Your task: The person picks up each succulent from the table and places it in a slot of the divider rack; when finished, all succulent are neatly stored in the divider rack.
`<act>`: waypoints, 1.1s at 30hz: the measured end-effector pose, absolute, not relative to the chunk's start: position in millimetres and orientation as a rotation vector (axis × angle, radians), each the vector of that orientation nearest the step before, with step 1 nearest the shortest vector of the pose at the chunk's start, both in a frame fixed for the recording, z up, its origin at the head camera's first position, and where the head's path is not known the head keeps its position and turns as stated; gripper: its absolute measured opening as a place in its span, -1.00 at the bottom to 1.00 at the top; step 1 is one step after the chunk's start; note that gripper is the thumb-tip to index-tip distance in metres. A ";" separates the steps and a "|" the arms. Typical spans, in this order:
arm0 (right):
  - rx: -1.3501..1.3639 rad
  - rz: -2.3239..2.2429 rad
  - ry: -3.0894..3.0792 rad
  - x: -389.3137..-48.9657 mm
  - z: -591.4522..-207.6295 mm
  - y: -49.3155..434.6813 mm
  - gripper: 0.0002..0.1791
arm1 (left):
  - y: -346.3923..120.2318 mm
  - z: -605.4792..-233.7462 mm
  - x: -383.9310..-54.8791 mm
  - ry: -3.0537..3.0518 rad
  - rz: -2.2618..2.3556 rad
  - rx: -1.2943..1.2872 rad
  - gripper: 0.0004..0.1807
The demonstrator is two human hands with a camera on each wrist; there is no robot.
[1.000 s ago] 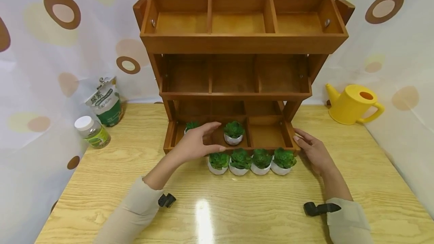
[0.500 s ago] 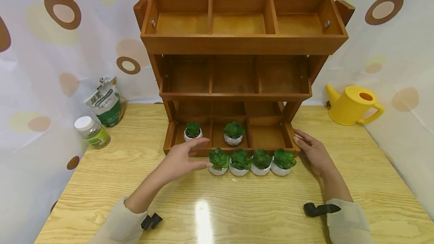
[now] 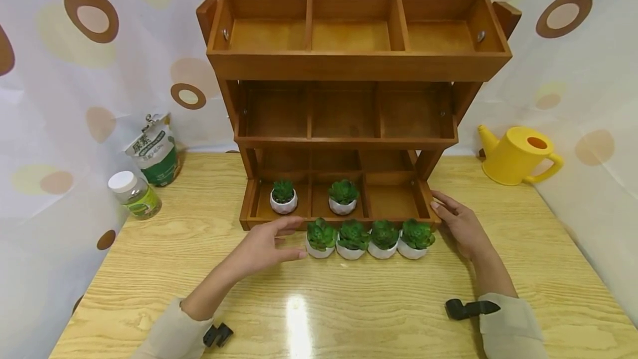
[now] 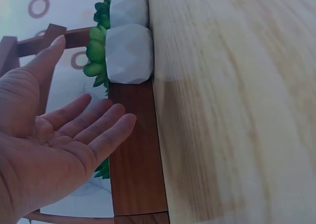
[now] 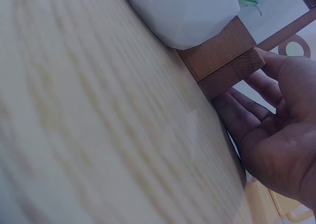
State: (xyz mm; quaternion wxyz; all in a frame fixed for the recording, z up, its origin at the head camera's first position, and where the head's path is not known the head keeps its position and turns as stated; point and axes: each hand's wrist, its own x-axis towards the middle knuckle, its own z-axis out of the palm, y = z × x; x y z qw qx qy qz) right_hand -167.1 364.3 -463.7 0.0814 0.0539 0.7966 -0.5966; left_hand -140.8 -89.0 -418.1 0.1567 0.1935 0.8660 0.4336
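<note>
My left hand (image 3: 266, 248) hovers with its thumb and fingers apart, empty, just left of a row of small potted succulents. Its fingertips come close to the leftmost succulent (image 3: 320, 239), which stands in a white faceted pot (image 4: 129, 54) in front of the wooden shelf (image 3: 359, 66). My right hand (image 3: 462, 227) rests with fairly straight fingers against the right end of the lowest shelf tier, as the right wrist view shows at the wooden corner (image 5: 232, 73). Inside that tier, one succulent (image 3: 283, 197) sits in the left compartment and another (image 3: 343, 197) in the middle one.
A yellow watering can (image 3: 518, 155) stands at the back right. At the back left are a green and white pouch (image 3: 158, 151) and a white-capped jar (image 3: 135, 195). More potted succulents (image 3: 384, 239) line the shelf's front edge. Patterned cloth (image 3: 149, 60) hangs behind.
My left hand has drawn back from over the lowest tier, down and to the left, uncovering the succulent in the left compartment. The right hand stays at the shelf's right end.
</note>
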 end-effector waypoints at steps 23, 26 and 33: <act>0.177 -1.774 2.390 -167.6 -463.6 364.1 -0.22 | -82.8 -431.8 -151.6 2.397 1.197 0.590 -0.16; 0.178 -1.784 2.378 -167.4 -463.3 364.2 -0.22 | -82.0 -432.2 -153.4 2.393 1.195 0.592 -0.16; 0.169 -1.763 2.400 -166.7 -463.7 365.1 -0.23 | -77.0 -434.0 -158.2 2.422 1.133 0.603 -0.15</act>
